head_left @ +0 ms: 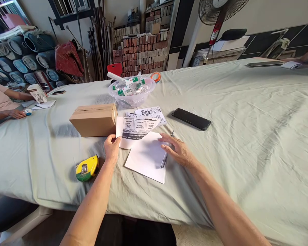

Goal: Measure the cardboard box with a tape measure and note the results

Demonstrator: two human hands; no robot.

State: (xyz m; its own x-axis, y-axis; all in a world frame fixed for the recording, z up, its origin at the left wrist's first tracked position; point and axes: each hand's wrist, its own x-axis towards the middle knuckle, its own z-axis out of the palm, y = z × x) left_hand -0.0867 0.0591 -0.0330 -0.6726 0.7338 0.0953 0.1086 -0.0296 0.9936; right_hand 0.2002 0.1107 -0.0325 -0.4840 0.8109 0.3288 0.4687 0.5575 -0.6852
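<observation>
My left hand (112,147) pinches the lower left edge of a printed sheet (138,127), whose right side curls up off the table. Beneath it lies a stack of white paper (146,155), blank side up. Over the right edge of that stack hovers or rests my right hand (178,148), fingers apart. Under its fingers a pen (163,160) lies on the paper; whether they touch it I cannot tell. More printed leaflets (154,112) lie just behind. A closed cardboard box (93,120) stands left of the sheet, and a yellow-green tape measure (87,168) sits nearer me.
A black phone (191,119) lies right of the papers. Behind them stands a clear plastic basin (132,97) of bottles, with an orange tape roll (156,77) beside it. At far left a person (5,102) holds a small box (37,93). A fan (218,10) stands behind the table.
</observation>
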